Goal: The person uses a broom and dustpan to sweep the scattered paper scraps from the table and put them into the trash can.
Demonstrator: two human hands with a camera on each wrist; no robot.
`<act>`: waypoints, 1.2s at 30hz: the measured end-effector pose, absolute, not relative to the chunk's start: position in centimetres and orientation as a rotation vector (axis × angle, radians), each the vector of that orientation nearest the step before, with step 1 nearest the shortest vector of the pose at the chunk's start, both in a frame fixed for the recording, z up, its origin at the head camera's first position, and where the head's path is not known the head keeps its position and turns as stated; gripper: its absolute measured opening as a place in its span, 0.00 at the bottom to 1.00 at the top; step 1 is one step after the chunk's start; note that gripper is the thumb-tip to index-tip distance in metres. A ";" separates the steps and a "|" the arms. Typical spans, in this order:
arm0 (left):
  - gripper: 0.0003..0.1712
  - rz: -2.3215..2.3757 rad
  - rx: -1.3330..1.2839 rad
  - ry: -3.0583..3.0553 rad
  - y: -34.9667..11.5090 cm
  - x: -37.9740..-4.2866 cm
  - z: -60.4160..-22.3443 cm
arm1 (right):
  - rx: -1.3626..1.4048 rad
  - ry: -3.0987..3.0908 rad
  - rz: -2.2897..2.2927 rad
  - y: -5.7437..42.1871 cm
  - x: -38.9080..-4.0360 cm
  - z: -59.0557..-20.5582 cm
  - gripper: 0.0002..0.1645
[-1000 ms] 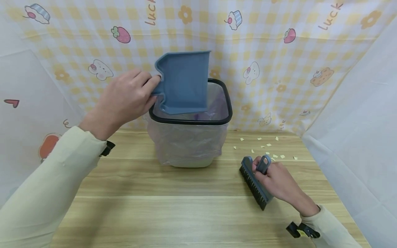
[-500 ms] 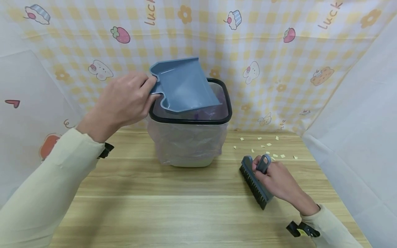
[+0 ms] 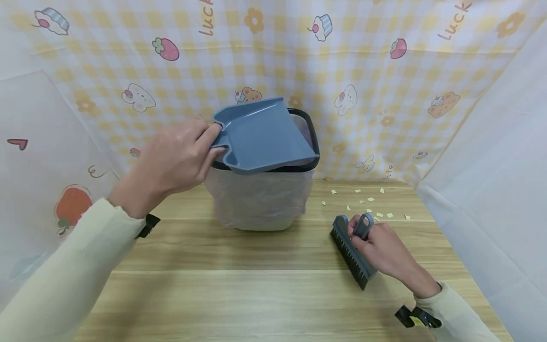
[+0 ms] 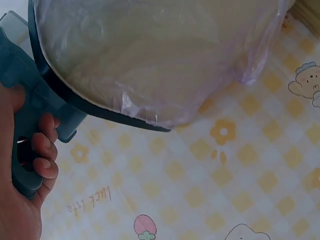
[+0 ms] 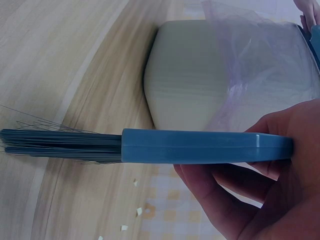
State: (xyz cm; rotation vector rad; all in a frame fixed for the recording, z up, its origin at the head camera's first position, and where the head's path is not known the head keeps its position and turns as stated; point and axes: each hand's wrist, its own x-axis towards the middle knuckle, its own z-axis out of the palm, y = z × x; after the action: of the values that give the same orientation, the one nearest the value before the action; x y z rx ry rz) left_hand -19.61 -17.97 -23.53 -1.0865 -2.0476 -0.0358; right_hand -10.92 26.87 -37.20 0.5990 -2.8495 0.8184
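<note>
My left hand (image 3: 177,159) grips the handle of a blue dustpan (image 3: 267,135), holding it over the mouth of a trash can (image 3: 256,199). The pan looks bare inside and covers much of the can's opening. In the left wrist view, fingers (image 4: 45,150) curl round the dustpan handle beside the can's dark rim (image 4: 100,110). On the right of the table, my right hand (image 3: 378,247) holds a blue-grey hand brush (image 3: 352,254) by its handle. Its dark bristles (image 5: 60,145) point away from the palm in the right wrist view.
Several small pale paper scraps (image 3: 371,199) lie on the wooden table (image 3: 239,294) behind the brush. A thin purplish bag (image 3: 273,190) lines the can and hangs over its sides. Behind stands a yellow checked cloth (image 3: 367,61), with a white sheet (image 3: 504,199) at the right.
The dustpan has tipped from nearly upright to a flatter slant and come lower and nearer over the can, my left hand moving with it. The right hand and brush have stayed still.
</note>
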 end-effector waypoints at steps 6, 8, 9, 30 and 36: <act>0.35 -0.065 -1.111 -1.996 -17.2 -18.2 -24.4 | 0.605 -2.843 0.815 26.8 -10.9 -37.2 0.10; 0.35 -0.086 -1.125 -1.983 -17.0 -17.8 -24.7 | 0.607 -2.841 0.814 26.8 -10.9 -37.2 0.10; 0.34 -0.094 -1.129 -1.979 -16.9 -17.6 -24.8 | 0.608 -2.841 0.815 26.8 -10.9 -37.2 0.10; 0.30 -0.261 -1.261 -1.924 -14.3 -13.3 -27.8 | 0.562 -2.880 0.786 26.7 -10.7 -37.1 0.09; 0.29 -0.278 -1.332 -1.904 -13.5 -12.6 -30.0 | 0.590 -2.864 0.781 26.7 -10.7 -37.1 0.11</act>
State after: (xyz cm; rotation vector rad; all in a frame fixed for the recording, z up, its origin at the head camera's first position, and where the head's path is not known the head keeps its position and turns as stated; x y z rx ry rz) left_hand -12.63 -13.47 -30.00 -1.3316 -1.9039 -0.2782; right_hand -10.69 26.70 -37.10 0.5896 -2.8639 0.7807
